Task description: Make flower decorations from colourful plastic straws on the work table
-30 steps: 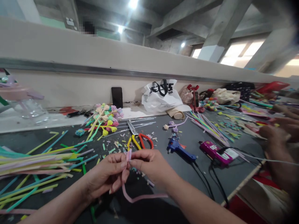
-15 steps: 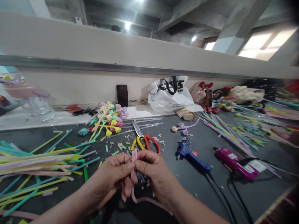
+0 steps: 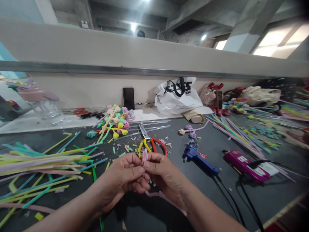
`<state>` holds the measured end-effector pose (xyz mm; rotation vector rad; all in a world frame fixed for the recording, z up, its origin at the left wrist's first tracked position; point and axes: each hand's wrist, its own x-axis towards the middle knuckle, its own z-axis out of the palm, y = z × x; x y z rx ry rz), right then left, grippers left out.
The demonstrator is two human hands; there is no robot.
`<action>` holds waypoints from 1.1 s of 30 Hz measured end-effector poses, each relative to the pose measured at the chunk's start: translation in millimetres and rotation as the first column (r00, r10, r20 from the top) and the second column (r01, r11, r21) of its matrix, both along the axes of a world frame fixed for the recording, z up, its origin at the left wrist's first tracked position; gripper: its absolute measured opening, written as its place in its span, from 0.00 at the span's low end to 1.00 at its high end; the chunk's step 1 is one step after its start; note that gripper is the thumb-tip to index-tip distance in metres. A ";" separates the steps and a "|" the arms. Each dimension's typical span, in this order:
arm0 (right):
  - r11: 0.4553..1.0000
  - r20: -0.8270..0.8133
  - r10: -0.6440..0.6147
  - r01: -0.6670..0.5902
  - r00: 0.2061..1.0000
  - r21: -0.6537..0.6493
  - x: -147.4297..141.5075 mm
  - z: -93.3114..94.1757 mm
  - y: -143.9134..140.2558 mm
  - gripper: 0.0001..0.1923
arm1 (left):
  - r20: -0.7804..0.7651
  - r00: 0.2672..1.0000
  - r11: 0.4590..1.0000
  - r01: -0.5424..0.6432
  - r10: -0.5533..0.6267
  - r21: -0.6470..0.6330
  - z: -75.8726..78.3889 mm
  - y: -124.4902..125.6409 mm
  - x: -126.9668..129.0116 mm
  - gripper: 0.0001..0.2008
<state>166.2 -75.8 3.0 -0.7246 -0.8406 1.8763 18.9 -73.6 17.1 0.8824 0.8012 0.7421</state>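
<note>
White plastic bag (image 3: pixel 177 96) at the bench's back edge has black print, but it's crumpled, letters not legible. Label on magenta tool (image 3: pixel 243 162) too small to read.

Craft workshop, factory-like hall. Bare concrete beams and ceiling lights overhead, long shared dark surface (image 3: pixel 173 135) against a low wall. Loose coloured sticks (image 3: pixel 36 161) piled at left, more sticks (image 3: pixel 231 130) far right. Finished stick flowers (image 3: pixel 116 119) heaped mid-far. Tools lying about: scissors (image 3: pixel 149 143), blue glue gun (image 3: pixel 198 158), pink glue gun (image 3: pixel 243 162) with cables. Cut scraps (image 3: pixel 125 149) scattered. White bag (image 3: pixel 177 96) by the wall.
</note>
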 end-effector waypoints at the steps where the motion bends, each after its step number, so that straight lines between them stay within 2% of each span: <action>1: 1.000 0.002 0.014 -0.014 1.000 0.001 1.7 0.6 1.1 0.06 | -0.049 0.999 0.999 0.024 -0.022 0.028 0.9 1.7 -0.9 0.09; 3: 1.000 0.009 0.018 -0.018 1.000 0.013 6.9 3.0 4.0 0.05 | -0.243 0.967 0.988 0.102 -0.072 0.112 3.8 7.3 -6.0 0.08; 5: 1.000 0.003 0.002 -0.002 1.000 0.029 13.8 6.5 7.5 0.04 | -0.498 0.867 0.947 0.180 -0.025 0.266 7.7 15.2 -15.1 0.05; 6: 0.999 -0.011 -0.003 0.004 1.000 0.036 17.3 8.4 9.2 0.03 | -0.590 0.805 0.902 0.212 0.058 0.377 9.6 19.3 -20.6 0.03; 8: 0.999 -0.058 0.000 0.003 0.998 0.045 23.6 11.6 12.0 0.03 | -0.659 0.708 0.751 0.285 0.255 0.596 12.5 27.0 -31.5 0.03; 10: 0.998 -0.109 0.006 0.000 0.994 0.056 27.9 13.7 13.9 0.04 | -0.668 0.647 0.600 0.384 0.367 0.702 13.5 32.6 -40.2 0.04; 12: 0.998 -0.141 -0.007 0.016 0.990 0.058 29.9 14.4 14.9 0.05 | -0.705 0.580 0.530 0.478 0.408 0.700 12.3 35.4 -45.3 0.05; 16: 0.997 -0.149 -0.056 0.062 0.987 0.035 28.2 13.1 14.8 0.06 | -0.775 0.464 0.471 0.618 0.428 0.630 3.2 35.3 -45.5 0.07; 18: 0.997 -0.135 -0.069 0.073 0.988 0.023 25.6 11.7 14.0 0.06 | -0.783 0.441 0.420 0.670 0.439 0.612 -4.7 34.3 -41.8 0.08; 21: 0.998 -0.093 -0.060 0.061 0.994 0.015 21.3 9.1 12.1 0.07 | -0.780 0.445 0.351 0.714 0.439 0.605 -18.4 33.7 -33.9 0.10; 26: 0.997 -0.090 -0.024 0.030 0.996 0.067 17.6 7.5 8.6 0.05 | -0.788 0.479 0.346 0.717 0.386 0.605 -29.7 33.7 -25.9 0.10; 28: 0.995 -0.102 -0.012 0.022 0.995 0.093 17.4 8.8 6.9 0.04 | -0.768 0.519 0.376 0.672 0.376 0.638 -29.1 33.1 -26.6 0.10; 31: 0.991 -0.109 0.002 0.013 0.994 0.134 16.8 11.1 4.2 0.04 | -0.730 0.593 0.448 0.581 0.339 0.680 -26.8 32.2 -28.9 0.09; 33: 0.986 -0.100 -0.008 0.024 0.995 0.162 16.1 11.6 3.2 0.04 | -0.697 0.652 0.470 0.536 0.297 0.701 -25.1 31.8 -29.5 0.10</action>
